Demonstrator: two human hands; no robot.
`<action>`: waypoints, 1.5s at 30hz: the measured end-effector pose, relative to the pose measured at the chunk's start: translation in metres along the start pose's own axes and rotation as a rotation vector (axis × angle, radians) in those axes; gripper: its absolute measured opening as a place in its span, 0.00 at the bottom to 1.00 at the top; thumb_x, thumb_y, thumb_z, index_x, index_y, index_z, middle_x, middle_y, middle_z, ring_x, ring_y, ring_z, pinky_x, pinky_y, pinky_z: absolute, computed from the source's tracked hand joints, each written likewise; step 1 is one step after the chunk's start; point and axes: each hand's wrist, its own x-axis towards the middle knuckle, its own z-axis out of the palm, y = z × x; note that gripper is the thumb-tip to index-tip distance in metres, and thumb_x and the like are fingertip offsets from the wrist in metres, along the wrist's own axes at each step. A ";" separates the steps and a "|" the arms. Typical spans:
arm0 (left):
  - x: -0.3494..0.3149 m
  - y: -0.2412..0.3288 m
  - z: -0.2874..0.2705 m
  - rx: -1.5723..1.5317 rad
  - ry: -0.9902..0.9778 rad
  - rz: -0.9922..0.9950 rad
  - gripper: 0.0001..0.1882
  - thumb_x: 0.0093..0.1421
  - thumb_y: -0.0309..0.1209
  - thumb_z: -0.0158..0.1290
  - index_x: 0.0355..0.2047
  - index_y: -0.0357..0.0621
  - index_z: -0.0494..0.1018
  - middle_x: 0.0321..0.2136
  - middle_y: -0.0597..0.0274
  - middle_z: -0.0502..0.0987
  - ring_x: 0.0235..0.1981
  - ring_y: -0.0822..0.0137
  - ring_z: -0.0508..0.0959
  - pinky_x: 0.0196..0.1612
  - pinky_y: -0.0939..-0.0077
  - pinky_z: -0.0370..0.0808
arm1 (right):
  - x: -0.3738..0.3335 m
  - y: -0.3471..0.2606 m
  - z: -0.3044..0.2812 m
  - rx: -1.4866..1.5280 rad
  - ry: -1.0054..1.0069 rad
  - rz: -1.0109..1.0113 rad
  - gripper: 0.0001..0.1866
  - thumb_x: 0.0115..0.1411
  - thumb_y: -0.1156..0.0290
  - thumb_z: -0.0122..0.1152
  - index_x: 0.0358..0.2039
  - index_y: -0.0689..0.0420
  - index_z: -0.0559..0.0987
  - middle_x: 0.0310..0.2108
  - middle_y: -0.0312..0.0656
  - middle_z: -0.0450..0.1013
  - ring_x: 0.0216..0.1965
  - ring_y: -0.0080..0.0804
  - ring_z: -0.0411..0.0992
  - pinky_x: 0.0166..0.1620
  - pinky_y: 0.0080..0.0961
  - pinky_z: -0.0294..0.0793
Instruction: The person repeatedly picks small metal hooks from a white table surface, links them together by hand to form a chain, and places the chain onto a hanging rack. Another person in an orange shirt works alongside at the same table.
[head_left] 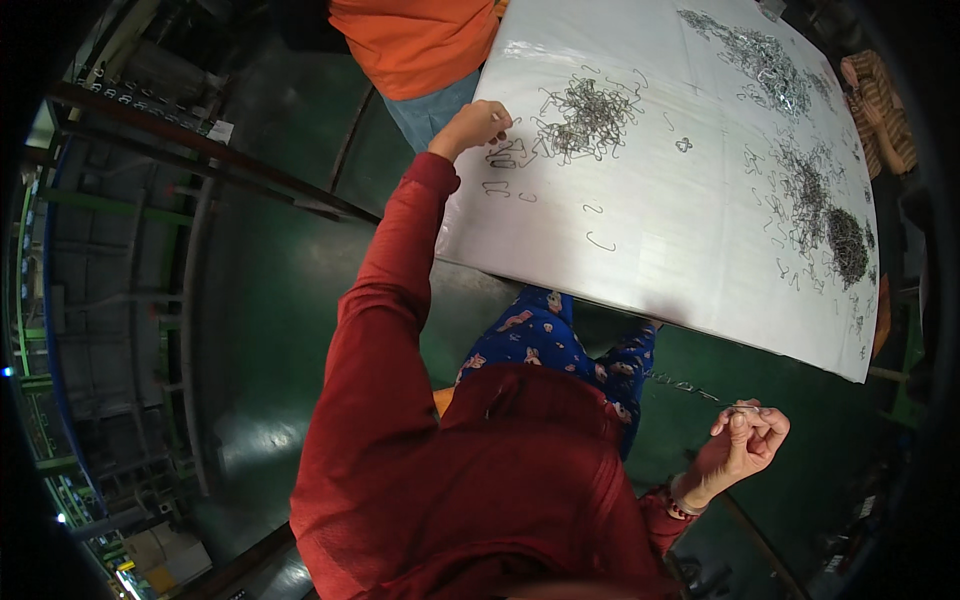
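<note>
My left hand (480,127) is over the left edge of the white-covered table (690,235), fingers curled together. Whatever it may pinch is too small to make out. Just right of it lies a loose pile of thin metal wire hooks (590,118), with a few bent wire pieces (505,155) closest to the fingers. Out past the table's near edge, my right hand (745,440) pinches the end of a string of wire hooks (685,385), which stretches leftward above the floor. Single S-shaped hooks (600,240) lie scattered nearer to me.
More hook piles (765,70) cover the far right, including a dense dark heap (847,245). A person in orange (420,45) stands at the table's left side; another in stripes (880,110) is at the right. Metal racks (120,270) line the left, with a cardboard box (165,555) below.
</note>
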 end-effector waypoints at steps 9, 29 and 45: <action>0.064 -0.028 0.010 0.468 0.373 0.144 0.11 0.58 0.29 0.51 0.40 0.42 0.79 0.32 0.56 0.82 0.31 0.58 0.80 0.38 0.68 0.76 | -0.001 -0.004 0.003 -0.027 0.028 -0.031 0.15 0.54 0.84 0.62 0.39 0.60 0.68 0.27 0.44 0.73 0.25 0.26 0.68 0.17 0.13 0.68; -0.009 -0.001 0.034 0.545 0.191 0.737 0.17 0.47 0.16 0.50 0.35 0.46 0.80 0.35 0.62 0.78 0.41 0.59 0.74 0.46 0.69 0.72 | 0.006 -0.006 -0.004 -0.063 0.051 -0.062 0.17 0.53 0.85 0.63 0.39 0.59 0.67 0.25 0.41 0.70 0.26 0.25 0.65 0.17 0.13 0.68; 0.008 0.001 0.032 0.462 0.201 0.283 0.07 0.51 0.31 0.59 0.30 0.45 0.81 0.28 0.54 0.81 0.31 0.52 0.81 0.36 0.63 0.76 | 0.002 -0.008 -0.005 -0.047 0.061 -0.075 0.17 0.53 0.84 0.63 0.40 0.60 0.66 0.23 0.42 0.69 0.25 0.26 0.66 0.16 0.13 0.68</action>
